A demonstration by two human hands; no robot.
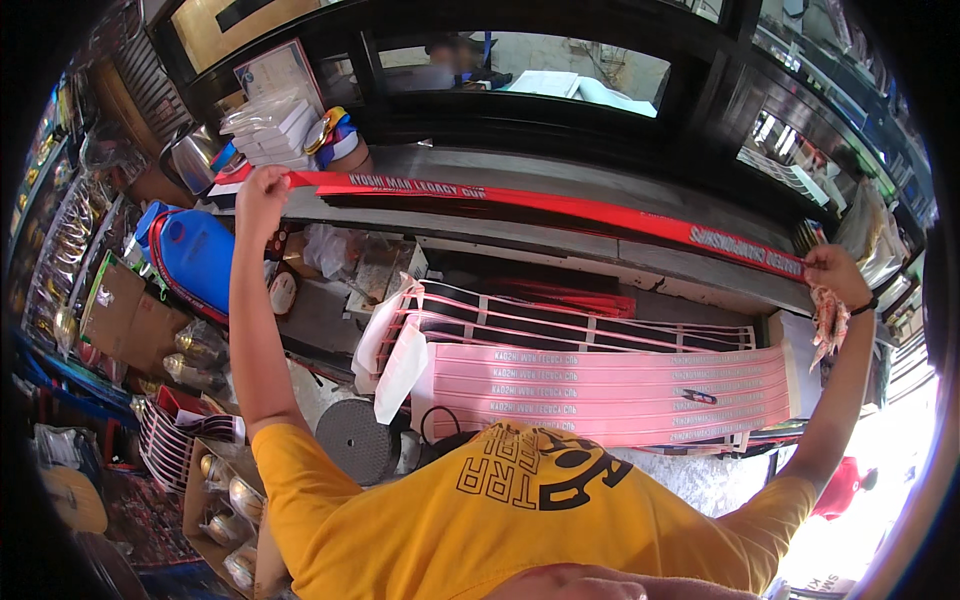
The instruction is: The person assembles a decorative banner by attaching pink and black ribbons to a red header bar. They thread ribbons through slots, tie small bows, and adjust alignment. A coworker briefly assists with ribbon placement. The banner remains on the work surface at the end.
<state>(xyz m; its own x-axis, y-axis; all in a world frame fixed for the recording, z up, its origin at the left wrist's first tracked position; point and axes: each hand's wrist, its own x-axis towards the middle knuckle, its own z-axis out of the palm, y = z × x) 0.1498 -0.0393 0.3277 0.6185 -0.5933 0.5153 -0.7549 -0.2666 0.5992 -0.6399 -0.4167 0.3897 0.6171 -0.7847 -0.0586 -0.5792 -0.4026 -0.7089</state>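
Note:
A long red ribbon with white lettering [560, 208] stretches between my two raised hands, above a grey ledge. At its left end my left hand [262, 192] is closed, pinching it near a stack of white boxes. My right hand [838, 276] grips the other end, lower and far to the right. A crumpled, stained cloth [828, 325] hangs just below the right fingers; whether they hold it too I cannot tell. Closer to me lies a pink sheet printed with rows of pale lettering [610, 392]. Behind it is a sheet striped black and pink [600, 328].
A blue plastic jug [195, 258] stands at left beside a cardboard box [130, 315]. White boxes [272, 130] and medals with coloured ribbons [333, 135] sit on the grey ledge [430, 165]. More red ribbons [560, 297] lie under it. A round dark stool seat [354, 441] is near me.

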